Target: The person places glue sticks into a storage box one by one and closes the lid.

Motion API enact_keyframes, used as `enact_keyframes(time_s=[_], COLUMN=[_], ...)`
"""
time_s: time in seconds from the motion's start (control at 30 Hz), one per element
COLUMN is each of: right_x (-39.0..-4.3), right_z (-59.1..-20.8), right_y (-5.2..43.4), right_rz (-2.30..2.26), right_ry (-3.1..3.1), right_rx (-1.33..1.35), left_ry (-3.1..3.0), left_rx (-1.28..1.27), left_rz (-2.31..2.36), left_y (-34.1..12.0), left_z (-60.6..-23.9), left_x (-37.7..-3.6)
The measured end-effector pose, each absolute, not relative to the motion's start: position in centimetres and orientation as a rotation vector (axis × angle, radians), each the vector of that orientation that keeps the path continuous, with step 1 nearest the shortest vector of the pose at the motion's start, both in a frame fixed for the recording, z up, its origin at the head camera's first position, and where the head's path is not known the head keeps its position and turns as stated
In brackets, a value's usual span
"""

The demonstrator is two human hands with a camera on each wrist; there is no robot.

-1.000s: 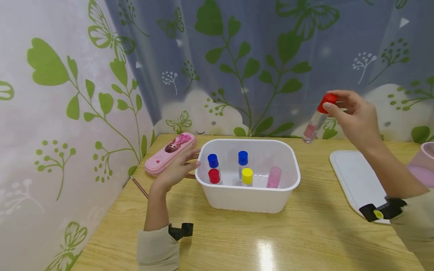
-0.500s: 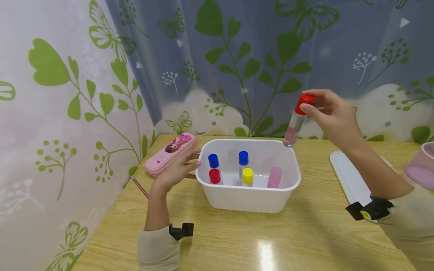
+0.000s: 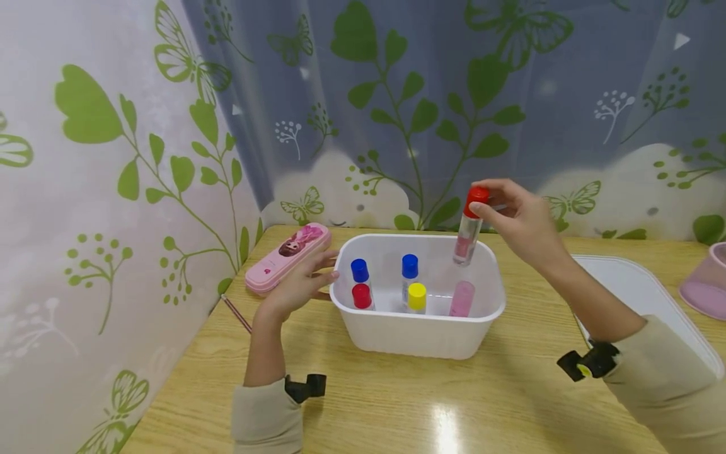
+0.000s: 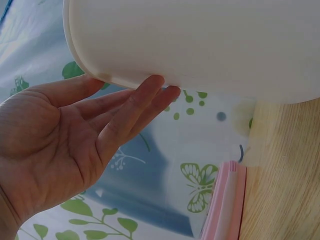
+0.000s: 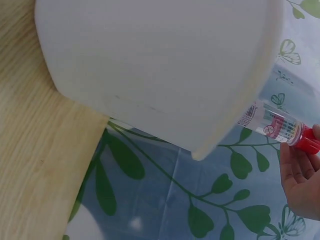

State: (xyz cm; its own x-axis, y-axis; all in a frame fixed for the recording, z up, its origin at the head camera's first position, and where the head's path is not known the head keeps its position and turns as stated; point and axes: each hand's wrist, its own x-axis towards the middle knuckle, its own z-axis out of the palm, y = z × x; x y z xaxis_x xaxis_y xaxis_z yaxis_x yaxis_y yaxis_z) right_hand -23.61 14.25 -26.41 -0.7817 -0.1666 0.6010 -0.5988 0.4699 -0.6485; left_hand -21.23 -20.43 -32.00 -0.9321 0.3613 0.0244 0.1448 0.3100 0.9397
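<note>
Red at the cap (image 3: 478, 197), clear below: held a bottle (image 3: 467, 233) in the right hand (image 3: 524, 217), pinched by that cap between thumb and fingers, slightly tilted. Had its lower end at the rear right of a white tub (image 3: 414, 337), against the inner back wall in the head view; could not see its base in the right wrist view. Rested the left hand (image 3: 297, 284), unclenched and nearly straight-fingered, with fingertips and thumb touching the tub's left end. Saw inside two blue-capped bottles (image 3: 409, 267), a second red-capped bottle (image 3: 361, 296) at the left, a yellow-capped bottle (image 3: 416, 296) near the middle and a pink bottle (image 3: 462, 299) further right. Noticed a pencil case (image 3: 289, 255) beside the left hand, with a pencil (image 3: 236, 313) nearer on the wooden table (image 3: 363, 403). Spotted a flat white panel (image 3: 635, 284) partly behind the right sleeve (image 3: 663, 378).
</note>
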Motion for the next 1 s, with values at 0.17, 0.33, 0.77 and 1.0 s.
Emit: enact_keyframes(time_s=[0.17,0.33,0.77,1.0], right_x=[-24.0,-24.3,-24.4,-24.5], right_z=[-27.7,-28.8,-32.1,-33.0], right_y=[14.0,13.8,13.3,13.2], right_rz=[1.255,1.266,1.298,1.301], right_ry=[-2.282,-2.287,-2.395,-2.439], right_rx=[0.634,0.667,0.661,0.619], left_ry=[2.391,2.394,2.394,2.389], left_rx=[0.463,0.473,0.450,0.460], left_rz=[1.672,1.669,1.672,1.675], left_y=[-20.4,-20.4,-20.4,-20.5], left_z=[-32.0,-32.0,-32.0,-32.1], left_x=[-21.2,-21.2,-21.1,-21.3])
